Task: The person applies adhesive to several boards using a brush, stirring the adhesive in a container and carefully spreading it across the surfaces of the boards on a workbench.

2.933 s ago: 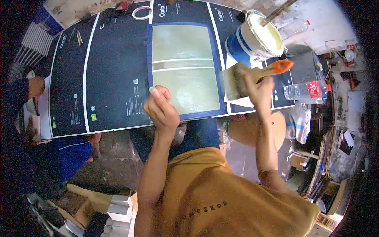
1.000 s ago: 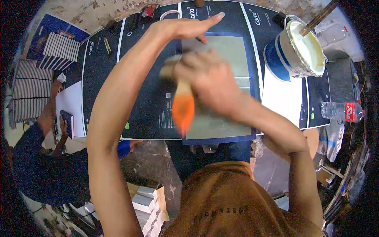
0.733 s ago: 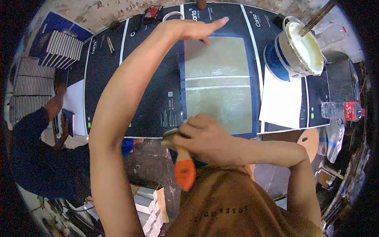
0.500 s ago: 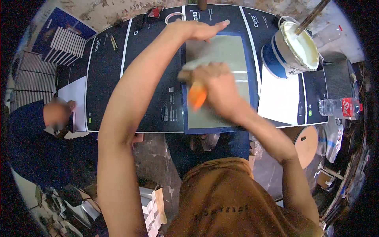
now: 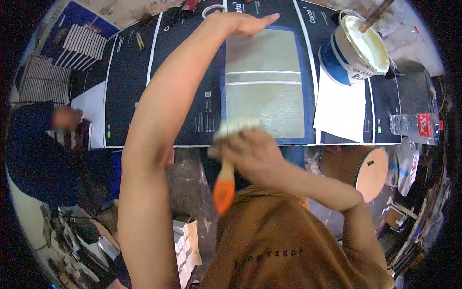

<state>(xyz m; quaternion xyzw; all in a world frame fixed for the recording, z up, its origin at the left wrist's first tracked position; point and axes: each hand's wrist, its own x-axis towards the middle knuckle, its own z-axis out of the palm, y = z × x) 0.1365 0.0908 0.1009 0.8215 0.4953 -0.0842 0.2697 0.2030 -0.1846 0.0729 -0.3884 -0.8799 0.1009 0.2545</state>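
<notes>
My right hand [image 5: 252,151] grips a wide paintbrush [image 5: 224,190] with pale bristles and a wooden handle tipped in orange. Its bristles are at the near left edge of a flat grey-green book cover [image 5: 264,101], wet-looking, with a blue border and two white lines across it. Whether the bristles touch the cover is blurred. My left hand [image 5: 245,23] lies at the cover's far left corner, fingers stretched out and thumb apart. A dark board [image 5: 183,106] with printed panels lies under the cover.
A bucket of white paste [image 5: 344,53] with a stick in it stands at the right, by a white sheet [image 5: 340,111] and a plastic bottle [image 5: 409,125]. A tape roll [image 5: 214,9] lies far back. Another person [image 5: 57,159] sits at the left beside stacked books [image 5: 84,45].
My right hand has drawn the paintbrush toward me, from the middle of the cover to its near edge. The left hand stays at the far corner. The view has tilted slightly.
</notes>
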